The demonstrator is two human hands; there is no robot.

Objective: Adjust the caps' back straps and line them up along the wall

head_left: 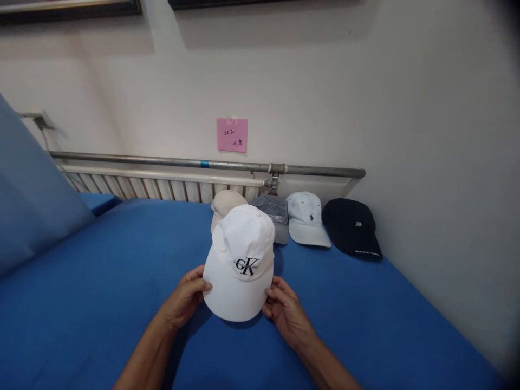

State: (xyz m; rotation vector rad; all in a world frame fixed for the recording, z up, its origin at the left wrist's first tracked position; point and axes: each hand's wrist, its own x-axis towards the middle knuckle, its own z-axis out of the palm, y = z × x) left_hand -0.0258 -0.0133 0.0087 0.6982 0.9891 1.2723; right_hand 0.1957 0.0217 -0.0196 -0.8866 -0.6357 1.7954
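A white baseball cap [239, 292] with a black CK-style logo is held up over the blue surface, its brim pointing toward me. My left hand [187, 297] grips the brim's left side, thumb on top. On the opposite side, my right hand [286, 311] pinches the edge of the brim. Behind it, a beige cap [227, 203] is partly covered by the white one. A grey cap [275, 208], a pale blue cap [305, 214] and a black cap [351, 227] stand in a row to its right.
The blue cover [101, 303] stretches toward a radiator [162, 187] and a metal pipe [170, 161] along the wall. A pink note [232, 135] sticks above the pipe. Blue fabric [32, 195] hangs at left, and a grey wall [447, 189] bounds the right side.
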